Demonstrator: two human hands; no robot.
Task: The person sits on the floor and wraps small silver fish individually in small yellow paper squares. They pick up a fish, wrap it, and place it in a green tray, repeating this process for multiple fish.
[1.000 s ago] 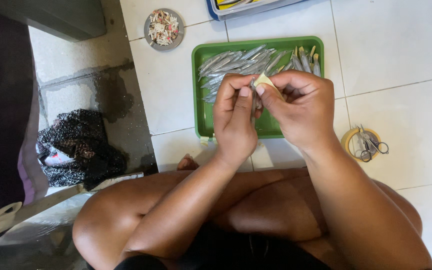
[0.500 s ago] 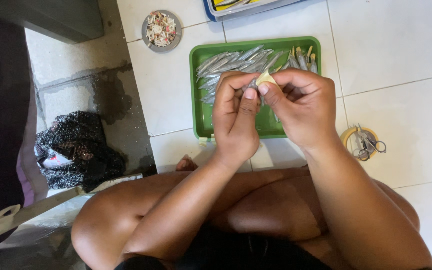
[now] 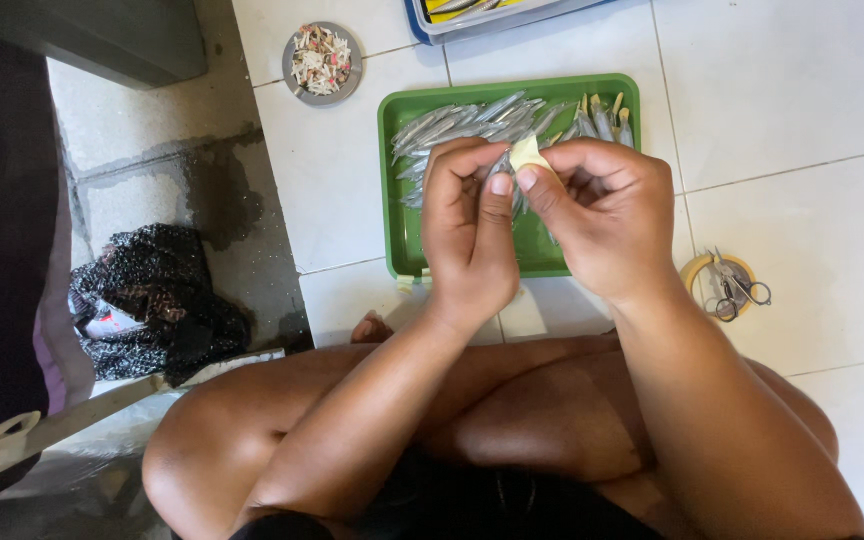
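Yellow piece: small pale-yellow piece [image 3: 526, 153], held up between both hands above the green tray, pinched at its lower edge.
Silver fish: one small silvery fish [image 3: 500, 165] sits partly hidden between the two hands, just beside the yellow piece; how it is gripped cannot be told.
Left hand: left hand [image 3: 467, 232] has its fingers curled inward and its thumb pressed toward the yellow piece, touching the right hand's fingertips.
Right hand: right hand [image 3: 607, 218] pinches the yellow piece between thumb and forefinger, the other fingers bent close.
Tray: rectangular green plastic tray [image 3: 399, 240] lies on the white tiled floor [image 3: 802, 120], under the hands, with a heap of small silvery fish [image 3: 457, 125] along its far side.
Dish: round grey dish [image 3: 322, 62] of pale scraps stands beyond the tray.
Tape and scissors: yellow tape roll [image 3: 712, 275] with small scissors [image 3: 737, 290] on it lies near the right forearm.
Cloth: dark patterned cloth [image 3: 152, 300] is bunched beside the left knee.
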